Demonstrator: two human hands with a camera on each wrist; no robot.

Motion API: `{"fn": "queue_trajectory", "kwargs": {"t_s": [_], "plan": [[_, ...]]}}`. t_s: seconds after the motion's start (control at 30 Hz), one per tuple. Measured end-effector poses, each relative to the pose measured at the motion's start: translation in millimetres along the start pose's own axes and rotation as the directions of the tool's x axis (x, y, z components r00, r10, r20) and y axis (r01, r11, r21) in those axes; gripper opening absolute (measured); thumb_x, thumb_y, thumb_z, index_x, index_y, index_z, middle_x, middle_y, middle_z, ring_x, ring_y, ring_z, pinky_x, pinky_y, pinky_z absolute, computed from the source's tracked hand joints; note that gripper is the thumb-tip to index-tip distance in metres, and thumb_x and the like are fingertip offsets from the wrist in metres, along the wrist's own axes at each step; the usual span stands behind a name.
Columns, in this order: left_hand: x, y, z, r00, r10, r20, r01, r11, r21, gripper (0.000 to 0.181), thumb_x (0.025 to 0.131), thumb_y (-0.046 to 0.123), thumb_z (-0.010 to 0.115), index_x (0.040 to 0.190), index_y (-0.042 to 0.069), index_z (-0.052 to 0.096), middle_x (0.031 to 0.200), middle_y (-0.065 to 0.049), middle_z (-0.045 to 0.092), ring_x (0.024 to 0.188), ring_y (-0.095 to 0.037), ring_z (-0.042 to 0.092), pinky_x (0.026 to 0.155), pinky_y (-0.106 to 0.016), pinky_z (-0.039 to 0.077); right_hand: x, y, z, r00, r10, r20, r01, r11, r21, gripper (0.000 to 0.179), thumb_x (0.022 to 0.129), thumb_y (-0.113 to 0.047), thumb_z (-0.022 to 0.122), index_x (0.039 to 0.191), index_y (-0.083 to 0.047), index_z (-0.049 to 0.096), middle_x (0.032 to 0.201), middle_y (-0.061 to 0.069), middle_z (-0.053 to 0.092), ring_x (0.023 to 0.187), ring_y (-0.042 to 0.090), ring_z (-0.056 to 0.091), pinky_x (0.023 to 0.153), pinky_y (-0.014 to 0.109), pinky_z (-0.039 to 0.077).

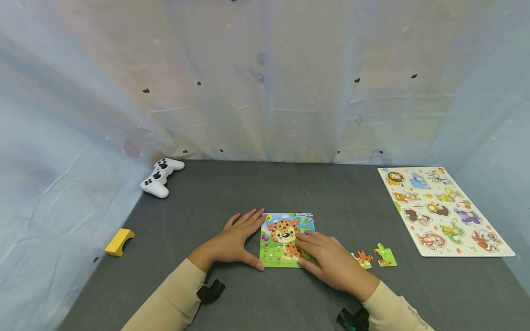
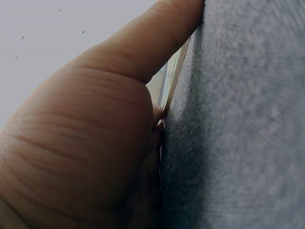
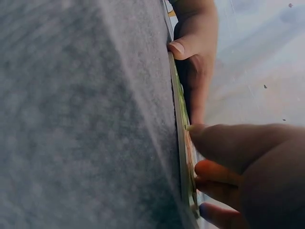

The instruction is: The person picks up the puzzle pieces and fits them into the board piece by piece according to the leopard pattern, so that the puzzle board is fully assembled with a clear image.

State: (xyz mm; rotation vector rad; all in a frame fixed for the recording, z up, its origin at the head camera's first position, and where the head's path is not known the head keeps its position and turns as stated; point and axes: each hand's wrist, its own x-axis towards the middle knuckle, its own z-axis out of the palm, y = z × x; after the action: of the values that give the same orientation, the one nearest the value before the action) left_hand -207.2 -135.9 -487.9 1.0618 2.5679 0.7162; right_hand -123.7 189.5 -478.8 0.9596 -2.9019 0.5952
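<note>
A square leopard jigsaw puzzle point(image 1: 276, 255) in a shallow board lies flat on the dark table. My left hand point(image 1: 239, 239) rests along its left side, fingers spread straight, thumb at the lower left corner. Over the board's right part lies my right hand point(image 1: 333, 264), its fingertips and thumb touching the surface; it covers that part of the picture. In the right wrist view, the right thumb and fingers press on top of the thin board point(image 3: 178, 105). Two loose jigsaw pieces, an orange-and-green one point(image 1: 364, 260) and a green one point(image 1: 387, 255), lie right of that hand.
A large animal puzzle board point(image 1: 449, 216) lies at the right side of the table. A white game controller point(image 1: 159, 177) is at the back left, with a yellow arched block point(image 1: 118, 242) nearer on the left edge. Pale sheeting point(image 1: 265, 92) hangs behind.
</note>
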Motion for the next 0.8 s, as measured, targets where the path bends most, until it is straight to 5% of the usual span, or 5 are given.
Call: {"fn": "queue_trajectory", "kwargs": {"t_s": [0.23, 0.5, 0.8], "plan": [[0.4, -1.3, 0.8, 1.0, 0.0, 0.002, 0.0, 1.0, 0.014, 0.136, 0.076, 0.073, 0.09, 0.176, 0.014, 0.02, 0.182, -0.005, 0.009, 0.166, -0.026, 0.004, 0.126, -0.063, -0.001, -5.5, 8.9, 3.3, 0.999, 0.035, -0.018, -0.029, 0.963, 0.268, 0.054, 0.109, -0.036, 0.071, 0.159, -0.016, 0.061, 0.164, 0.005, 0.053, 0.152, 0.034, 0.045, 0.113, 0.069, 0.04], [0.1, 0.2, -0.6, 1.0, -0.007, 0.007, 0.007, 1.0, 0.015, 0.137, 0.076, 0.074, 0.09, 0.176, 0.015, 0.018, 0.182, -0.003, 0.007, 0.166, -0.025, 0.002, 0.127, -0.06, -0.002, -21.4, 25.5, -6.5, 0.975, 0.119, -0.189, -0.013, 0.874, 0.485, 0.051, 0.11, -0.023, 0.071, 0.159, -0.014, 0.058, 0.157, 0.006, 0.057, 0.144, 0.028, 0.054, 0.107, 0.054, 0.052], [-0.2, -0.4, 0.7, 1.0, -0.011, 0.011, 0.011, 1.0, 0.023, 0.138, 0.075, 0.078, 0.088, 0.176, 0.017, 0.016, 0.182, -0.001, 0.005, 0.166, -0.023, 0.001, 0.127, -0.059, -0.002, -50.8, 55.5, -36.4, 0.951, 0.212, -0.224, 0.013, 0.698, 0.716, 0.046, 0.119, -0.008, 0.038, 0.164, -0.011, 0.049, 0.153, 0.022, 0.057, 0.135, 0.029, 0.061, 0.102, 0.031, 0.053]]}}
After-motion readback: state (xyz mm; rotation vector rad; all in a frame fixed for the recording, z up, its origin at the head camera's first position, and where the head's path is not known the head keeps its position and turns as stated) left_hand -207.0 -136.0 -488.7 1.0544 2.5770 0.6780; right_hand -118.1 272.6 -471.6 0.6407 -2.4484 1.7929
